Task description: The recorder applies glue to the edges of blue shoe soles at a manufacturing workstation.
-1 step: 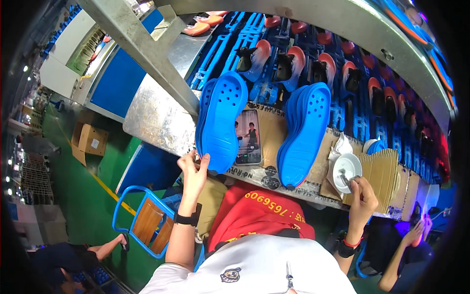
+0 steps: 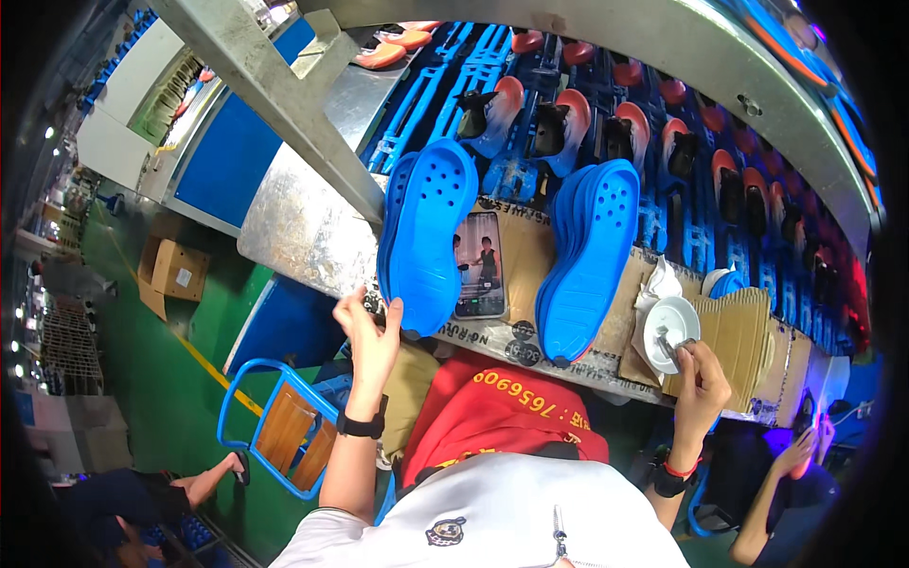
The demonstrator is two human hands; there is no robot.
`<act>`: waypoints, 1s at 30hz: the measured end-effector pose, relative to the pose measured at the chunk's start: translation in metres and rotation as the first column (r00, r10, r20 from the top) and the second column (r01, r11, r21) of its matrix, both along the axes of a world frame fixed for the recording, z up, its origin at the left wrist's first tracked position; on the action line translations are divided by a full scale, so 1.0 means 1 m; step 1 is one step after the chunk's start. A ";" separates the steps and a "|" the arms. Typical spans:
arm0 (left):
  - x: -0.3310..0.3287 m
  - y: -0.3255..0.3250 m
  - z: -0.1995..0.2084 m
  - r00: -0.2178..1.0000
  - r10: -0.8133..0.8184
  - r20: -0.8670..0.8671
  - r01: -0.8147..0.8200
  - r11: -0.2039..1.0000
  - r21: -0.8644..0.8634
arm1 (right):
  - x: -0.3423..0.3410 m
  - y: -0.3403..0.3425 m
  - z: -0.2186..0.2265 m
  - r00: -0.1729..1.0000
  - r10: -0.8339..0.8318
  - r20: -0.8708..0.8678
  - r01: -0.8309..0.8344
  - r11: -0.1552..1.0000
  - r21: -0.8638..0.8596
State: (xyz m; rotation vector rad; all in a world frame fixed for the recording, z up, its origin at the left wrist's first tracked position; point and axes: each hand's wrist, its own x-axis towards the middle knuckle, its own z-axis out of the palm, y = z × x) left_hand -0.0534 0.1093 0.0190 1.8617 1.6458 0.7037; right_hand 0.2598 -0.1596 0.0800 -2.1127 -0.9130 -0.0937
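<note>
A stack of blue shoe soles with holes at the toe end [image 2: 431,237] lies at the table's front edge. My left hand [image 2: 372,343] is at its heel end, fingers spread, thumb tip by the heel edge; contact cannot be told. A second stack of blue soles [image 2: 587,265] lies to the right. Between the stacks, a phone [image 2: 481,265] shows a picture. Farther right, my right hand [image 2: 703,383] pinches a small thin tool [image 2: 673,346] with its tip in a white bowl [image 2: 660,327]. The tool's exact kind is unclear.
Behind the soles, blue racks carry several orange-and-white shoes [image 2: 566,128]. A metal post [image 2: 284,114] slants down at the left. Folded cardboard [image 2: 734,341] lies right of the bowl. A blue-framed chair [image 2: 284,426] stands at the lower left. Another person's hands [image 2: 803,452] work at far right.
My left hand's fingers have spread and shifted slightly left, away from the heel of the left stack. The right hand and the bowl look the same.
</note>
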 end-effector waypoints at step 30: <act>0.105 -0.008 0.072 0.957 -0.236 -0.167 0.289 0.755 0.589 | -0.001 -0.003 -0.005 1.000 -0.003 0.031 0.003 1.000 -0.003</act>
